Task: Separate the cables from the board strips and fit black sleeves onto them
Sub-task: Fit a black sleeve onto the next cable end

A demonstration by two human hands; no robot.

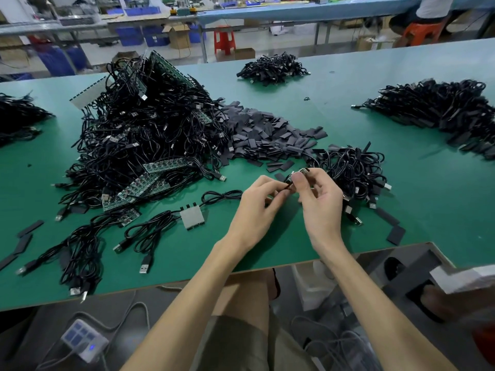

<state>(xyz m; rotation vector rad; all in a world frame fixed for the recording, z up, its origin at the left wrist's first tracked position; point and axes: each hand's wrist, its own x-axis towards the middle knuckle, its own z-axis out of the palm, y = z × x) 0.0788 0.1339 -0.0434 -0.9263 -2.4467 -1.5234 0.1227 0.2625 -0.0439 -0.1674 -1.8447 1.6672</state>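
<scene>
Where a green table is covered in piles, a big heap of cables and board strips is seen.
Against the heap's right side black sleeves are piled; further right a smaller cable pile is set; off the heap's near right corner a black cable is pinched by the left hand, and its small board end is pinched between the right hand's thumb and fingers.

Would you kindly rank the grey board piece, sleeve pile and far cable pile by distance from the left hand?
1. Grey board piece, just left of the left hand.
2. Sleeve pile, beyond it, mid-table.
3. Small cable pile, at the far edge.
</scene>
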